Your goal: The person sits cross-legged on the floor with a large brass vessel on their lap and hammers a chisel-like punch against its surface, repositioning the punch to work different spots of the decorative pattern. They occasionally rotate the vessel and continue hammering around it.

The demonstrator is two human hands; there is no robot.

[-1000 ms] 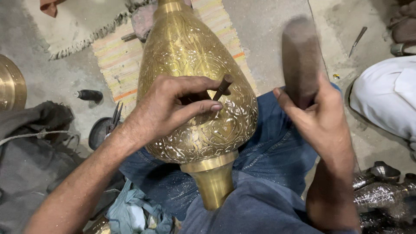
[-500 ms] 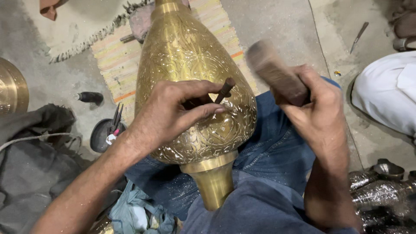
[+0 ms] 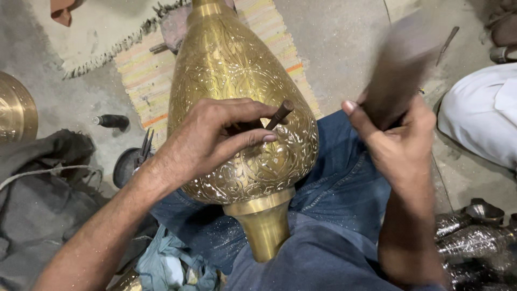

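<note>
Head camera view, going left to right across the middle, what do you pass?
Brass dish → dark cloth → left hand → punch on the engraved brass vase → right hand with blurred mallet → white-clad person.

The brass vase (image 3: 237, 108) lies across the person's lap, under the left hand (image 3: 215, 140), which pins a punch (image 3: 280, 114) to it. The right hand (image 3: 398, 145) holds a mallet (image 3: 396, 81) just right of the punch. A mat (image 3: 156, 81) lies beyond both hands.
</note>
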